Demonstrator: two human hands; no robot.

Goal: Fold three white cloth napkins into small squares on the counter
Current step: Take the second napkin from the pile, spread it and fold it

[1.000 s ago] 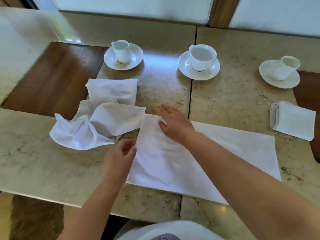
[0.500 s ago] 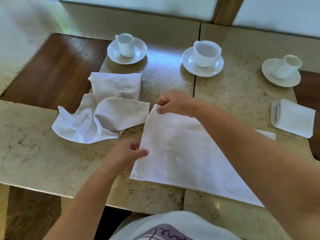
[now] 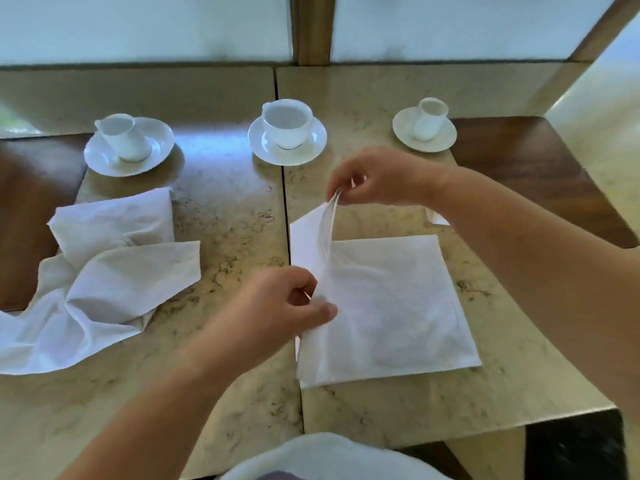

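A white napkin [image 3: 391,306] lies half-folded on the marble counter [image 3: 225,220] in front of me. My right hand [image 3: 381,176] pinches its far left corner and holds it raised above the counter. My left hand [image 3: 280,306] pinches the near part of the same left edge. A crumpled white napkin [image 3: 104,282] lies at the left, partly over another loosely folded one [image 3: 117,220]. Only a small white corner of a folded napkin [image 3: 437,219] shows behind my right forearm.
Three white cups on saucers stand along the back: left [image 3: 128,143], middle [image 3: 287,131], right [image 3: 425,128]. Dark wooden panels lie at the far left [image 3: 31,209] and far right [image 3: 540,174]. A seam [image 3: 289,244] splits the counter slabs.
Both hands have carried the napkin's left edge up and rightwards over the rest of it, so the cloth lies roughly square. The camera has swung to the right.
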